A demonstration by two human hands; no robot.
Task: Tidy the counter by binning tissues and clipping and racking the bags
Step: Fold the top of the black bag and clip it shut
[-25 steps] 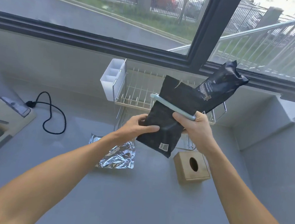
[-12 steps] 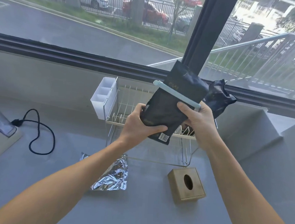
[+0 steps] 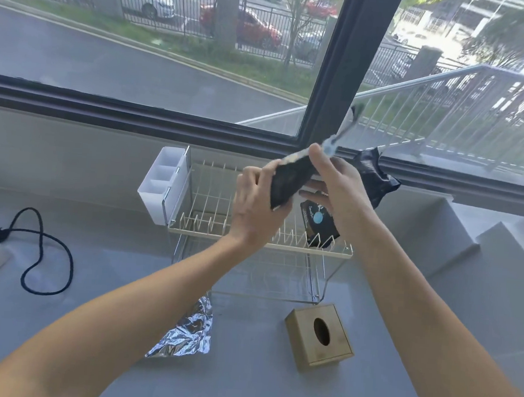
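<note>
Both hands, left hand [image 3: 255, 208] and right hand [image 3: 338, 185], grip a clipped black bag [image 3: 288, 181] above the wire rack [image 3: 260, 240] at twelve o'clock on the grey counter [image 3: 240, 378] beneath a window [image 3: 160, 43]; label print unreadable.

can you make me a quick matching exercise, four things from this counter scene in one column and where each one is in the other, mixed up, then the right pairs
Things
1. clipped black bag
2. foil bag
3. wooden tissue box
4. black cord

Places
A. looped on the counter at far left
B. held up in both hands over the rack
C. flat on the counter in front of the rack's left end
D. on the counter in front of the rack's right end

Pairs: 1-B, 2-C, 3-D, 4-A

The left hand and right hand both grip the bag above the dish rack.
</note>
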